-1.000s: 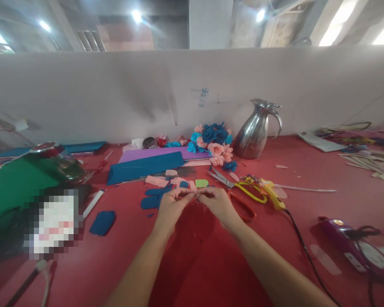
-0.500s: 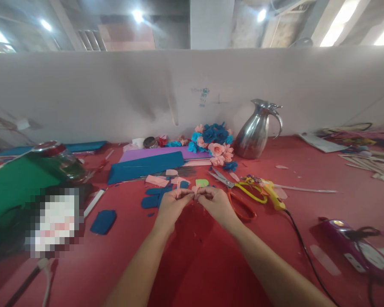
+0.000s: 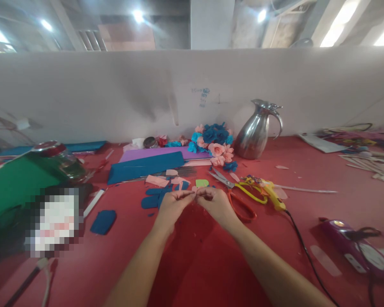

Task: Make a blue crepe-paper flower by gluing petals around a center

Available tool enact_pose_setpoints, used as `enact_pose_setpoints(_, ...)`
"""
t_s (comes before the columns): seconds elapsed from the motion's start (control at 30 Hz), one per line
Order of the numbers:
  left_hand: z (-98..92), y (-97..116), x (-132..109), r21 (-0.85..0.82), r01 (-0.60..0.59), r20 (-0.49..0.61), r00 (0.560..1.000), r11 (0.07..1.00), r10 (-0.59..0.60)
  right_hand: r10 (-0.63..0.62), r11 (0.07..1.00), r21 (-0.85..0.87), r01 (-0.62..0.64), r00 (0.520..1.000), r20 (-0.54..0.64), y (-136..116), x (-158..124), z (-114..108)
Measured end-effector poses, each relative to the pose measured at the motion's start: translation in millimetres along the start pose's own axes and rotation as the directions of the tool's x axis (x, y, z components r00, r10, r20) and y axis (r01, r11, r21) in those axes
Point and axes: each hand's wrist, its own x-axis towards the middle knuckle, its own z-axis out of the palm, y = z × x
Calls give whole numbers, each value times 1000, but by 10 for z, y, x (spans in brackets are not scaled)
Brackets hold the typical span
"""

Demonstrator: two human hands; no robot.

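Low over the red table [image 3: 198, 273], my left hand [image 3: 173, 207] and my right hand [image 3: 216, 205] meet fingertip to fingertip. Both are closed in a pinch on a small pink piece of crepe paper [image 3: 194, 188], mostly hidden by the fingers. Just beyond them lies a light green paper piece [image 3: 202, 183]. Blue cut paper pieces [image 3: 152, 201] sit beside my left hand, with pink paper strips [image 3: 157, 181] behind. Open scissors [image 3: 242, 209] with yellow and orange handles lie close to my right hand.
A bunch of blue and pink paper flowers [image 3: 216, 140] stands at the back, beside a steel jug [image 3: 255, 132]. A yellow glue gun [image 3: 273, 196] trails a black cord on the right, near a purple power strip [image 3: 355, 245]. A jar [image 3: 62, 160] stands left.
The fingers of both hands have shifted slightly around the pink paper, and less of it shows between them. Everything else on the table stays where it was.
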Motion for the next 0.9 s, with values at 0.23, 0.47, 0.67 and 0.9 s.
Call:
enact_pose_setpoints(0.23, 3, -2, -18, 16, -12, 20, 1000, 1000, 12, -15, 998, -56, 14, 1000, -4, 5, -13, 8)
enact_pose_setpoints(0.47, -7, 23, -9, -13, -67, -77, 995, 998, 65, -60, 998, 20, 60, 998, -7, 54, 10, 17)
enact_pose_setpoints(0.67, -64, 24, 38, -218, 50, -143, 986, 975, -83, 75, 985, 163, -64, 995, -61, 39, 47, -21)
enact_pose_setpoints(0.9, -57, 2, 44, -230, 55, -116, 990, 972, -84, 68, 984, 172, -56, 996, -65, 4, 39, -21)
